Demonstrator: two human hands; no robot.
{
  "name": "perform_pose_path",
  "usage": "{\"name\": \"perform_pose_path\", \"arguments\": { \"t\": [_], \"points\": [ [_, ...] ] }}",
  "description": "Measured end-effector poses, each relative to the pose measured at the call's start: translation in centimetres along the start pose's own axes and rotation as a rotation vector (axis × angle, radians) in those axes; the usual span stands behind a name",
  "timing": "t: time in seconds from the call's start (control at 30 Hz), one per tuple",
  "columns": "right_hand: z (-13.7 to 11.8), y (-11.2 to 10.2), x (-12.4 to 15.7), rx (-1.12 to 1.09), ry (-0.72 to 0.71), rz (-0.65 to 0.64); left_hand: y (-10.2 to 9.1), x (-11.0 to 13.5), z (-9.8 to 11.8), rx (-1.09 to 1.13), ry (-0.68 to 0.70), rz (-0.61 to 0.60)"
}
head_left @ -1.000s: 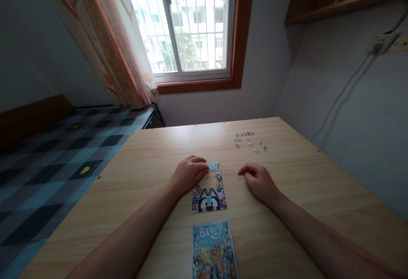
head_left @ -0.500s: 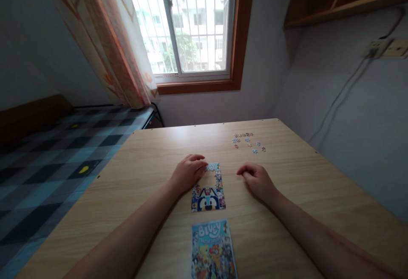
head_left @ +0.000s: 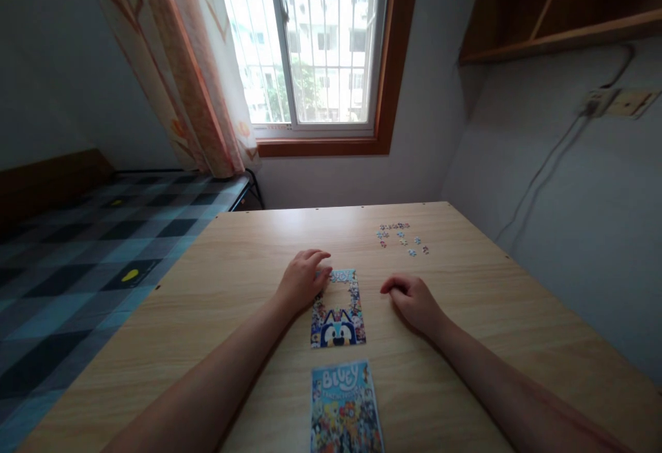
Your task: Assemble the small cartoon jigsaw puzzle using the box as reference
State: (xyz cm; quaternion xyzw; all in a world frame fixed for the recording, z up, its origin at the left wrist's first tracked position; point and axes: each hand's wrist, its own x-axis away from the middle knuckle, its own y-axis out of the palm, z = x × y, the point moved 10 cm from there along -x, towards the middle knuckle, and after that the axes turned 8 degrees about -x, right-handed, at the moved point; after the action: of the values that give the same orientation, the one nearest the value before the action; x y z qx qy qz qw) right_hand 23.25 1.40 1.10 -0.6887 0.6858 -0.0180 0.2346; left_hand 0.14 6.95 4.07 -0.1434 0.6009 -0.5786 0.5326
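Observation:
A partly assembled jigsaw puzzle (head_left: 338, 329) lies flat on the table, with a blue cartoon dog's face along its near edge and bare wood showing through its middle. My left hand (head_left: 303, 282) is over its upper left corner, thumb and fingers apart, nothing visible between them. To the right of the puzzle, my right hand (head_left: 416, 301) rests on the wood with its fingers curled in against the thumb. Whatever may be inside that grip is hidden. Nearer to me is a picture card (head_left: 346, 405) marked "BLUEY", crowded with cartoon figures.
Several loose jigsaw pieces (head_left: 403, 236) are scattered toward the far right of the wooden table (head_left: 248, 239). Beyond the table's left edge is a bed with a checked cover (head_left: 170, 225). A window (head_left: 331, 46) and wall stand behind; a shelf (head_left: 558, 32) hangs at the upper right.
The fingers and thumb of my left hand have spread apart at the puzzle's top corner. My right hand stays curled in nearly the same place. The camera view has shifted slightly.

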Motion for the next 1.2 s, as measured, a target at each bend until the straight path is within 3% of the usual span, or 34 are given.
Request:
{"name": "perform_pose_path", "arguments": {
  "t": [0.13,0.27,0.47,0.63,0.73,0.87,1.0,1.1,1.2],
  "points": [
    [-1.0,1.0,0.2,0.080,-0.071,-0.083,-0.6,0.1,0.6,0.013,0.036,0.023],
    [-0.5,0.5,-0.1,0.069,-0.043,-0.027,-0.8,0.1,0.5,0.029,0.052,0.018],
    [0.4,-4.4,-0.9,0.324,-0.078,0.273,-0.3,0.3,1.0,0.025,0.122,-0.044],
    [2.8,-9.2,-2.1,0.523,0.017,0.308,0.1,0.3,1.3,-0.025,0.159,-0.076],
    [4.1,-10.7,-2.5,0.618,0.055,0.320,0.1,0.2,1.5,-0.030,0.167,-0.079],
    [6.1,-8.7,-2.6,0.820,0.199,0.190,-0.2,0.1,1.6,0.006,0.165,-0.061],
    [6.3,-6.5,-2.6,0.852,0.258,0.070,-1.2,0.1,1.0,0.092,0.125,0.017],
    [5.2,-6.4,-2.6,0.826,0.225,0.068,-2.0,-0.1,-0.9,0.142,0.000,0.108],
    [4.1,-6.8,-2.6,0.786,0.155,0.084,-2.3,-0.1,-4.2,0.216,-0.205,0.176]
  ]
}}
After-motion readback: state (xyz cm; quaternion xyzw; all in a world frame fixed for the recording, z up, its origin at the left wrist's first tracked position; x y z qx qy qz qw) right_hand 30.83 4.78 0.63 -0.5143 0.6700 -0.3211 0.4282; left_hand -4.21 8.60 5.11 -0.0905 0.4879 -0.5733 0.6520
